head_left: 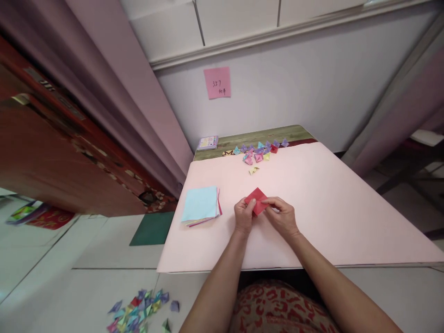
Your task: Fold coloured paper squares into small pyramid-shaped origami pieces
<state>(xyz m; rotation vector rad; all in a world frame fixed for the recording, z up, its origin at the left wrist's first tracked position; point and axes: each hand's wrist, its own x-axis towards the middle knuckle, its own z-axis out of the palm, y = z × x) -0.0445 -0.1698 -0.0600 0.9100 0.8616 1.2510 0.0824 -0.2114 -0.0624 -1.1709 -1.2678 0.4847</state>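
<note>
One lap in patterned cloth is nearest, at the near edge of one table with a pale pink top. On the floor, near and left, lies one heap of small folded paper shapes — well over a dozen, too tangled to count exactly — in blue, green, purple, yellow, pink and red. Two more shapes lie just outside it on its right: one purple piece and one green piece.

Two hands meet above the near middle of the table, around one square of red paper, turned so that a corner points to the far side. The left hand grips its left part narrowly, thumb flat on top, the fingers mostly hidden beneath. The right hand pinches its right edge between thumb and forefinger.

Left of the hands sits one stack of square paper, light blue on top, with other colours showing at its edges; its sheets cannot be counted. One green mat lies on the floor left of the table.

Farther off, one yellow folded shape lies alone, and beyond it a cluster of folded shapes, more than ten, mostly purple. One small pack lies at the far left corner. One pink note with handwriting is on the wall beyond.
</note>
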